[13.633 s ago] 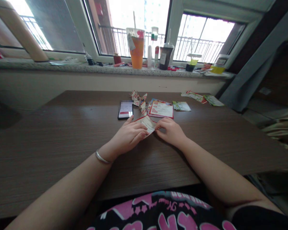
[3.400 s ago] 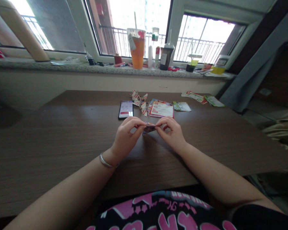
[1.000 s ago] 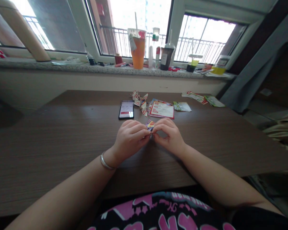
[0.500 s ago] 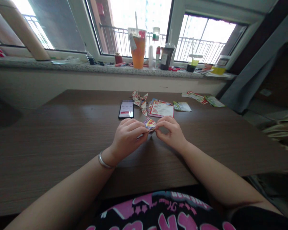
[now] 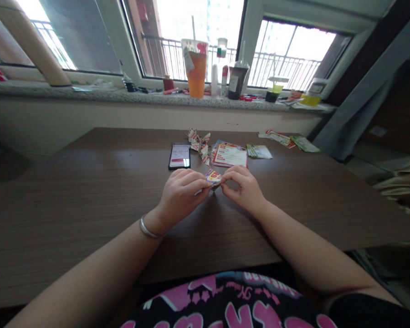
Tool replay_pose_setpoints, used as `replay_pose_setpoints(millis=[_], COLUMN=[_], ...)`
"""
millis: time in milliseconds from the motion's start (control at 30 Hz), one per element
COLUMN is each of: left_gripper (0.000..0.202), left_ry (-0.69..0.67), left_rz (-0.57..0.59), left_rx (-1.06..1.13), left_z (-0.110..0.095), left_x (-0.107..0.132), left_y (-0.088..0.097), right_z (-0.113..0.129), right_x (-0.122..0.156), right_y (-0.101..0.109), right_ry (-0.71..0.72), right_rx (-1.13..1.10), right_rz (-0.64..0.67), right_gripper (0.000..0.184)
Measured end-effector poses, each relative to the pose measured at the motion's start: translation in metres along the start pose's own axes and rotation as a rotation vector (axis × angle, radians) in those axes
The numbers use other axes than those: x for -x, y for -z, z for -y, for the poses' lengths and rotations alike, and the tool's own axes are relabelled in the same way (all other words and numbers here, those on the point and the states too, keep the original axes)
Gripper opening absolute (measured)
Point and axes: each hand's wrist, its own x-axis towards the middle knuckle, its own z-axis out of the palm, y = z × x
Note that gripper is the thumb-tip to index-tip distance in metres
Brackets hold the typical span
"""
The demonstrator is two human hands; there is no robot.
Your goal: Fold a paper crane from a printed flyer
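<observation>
A small folded piece of printed paper [image 5: 213, 176], purple, yellow and white, is held between my hands just above the table. My left hand [image 5: 183, 193] pinches its left side between thumb and fingers. On the opposite side, my right hand [image 5: 245, 189] grips the paper's edge with thumb and forefinger, leaving a round gap behind the fingertips. Beyond my hands lie several folded paper figures [image 5: 201, 145] with red and white stripes. A stack of printed sheets [image 5: 230, 155] rests right of them, and a phone [image 5: 179, 156] with a lit screen lies to their left.
Small green-and-white papers [image 5: 259, 151] and more printed slips [image 5: 280, 139] lie on the brown table [image 5: 89, 200] at the back right. Along the granite windowsill [image 5: 99, 94] stand a tall orange drink cup [image 5: 197, 73], a dark drink cup [image 5: 237, 82] and bottles.
The paper between my fingers has tilted slightly, so its printed face shows a little differently. Both hands stay in nearly the same place.
</observation>
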Motion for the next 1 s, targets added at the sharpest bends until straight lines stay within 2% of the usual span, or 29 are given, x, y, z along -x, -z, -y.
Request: replay_pose_setpoints(millis=[300, 433, 600, 733, 1000], left_gripper=[0.006, 0.007, 0.008, 0.007, 0.008], left_ry=[0.048, 0.030, 0.003, 0.030, 0.148], left_rz=[0.014, 0.031, 0.045, 0.054, -0.057], left_rx=[0.019, -0.024, -0.060, -0.038, 0.027], left_z=[0.001, 0.002, 0.000, 0.002, 0.013], left_x=[0.002, 0.002, 0.001, 0.002, 0.002], left_y=[0.000, 0.001, 0.002, 0.001, 0.003], right_z=[0.000, 0.002, 0.009, 0.008, -0.001], right_x=[-0.001, 0.000, 0.001, 0.002, 0.001], right_y=[0.002, 0.002, 0.003, 0.004, 0.009], right_ry=[0.006, 0.004, 0.084, 0.060, -0.036], right_rx=[0.053, 0.063, 0.031, -0.011, -0.037], right_rz=[-0.006, -0.005, 0.009, -0.009, -0.147], right_gripper=[0.006, 0.006, 0.009, 0.009, 0.008])
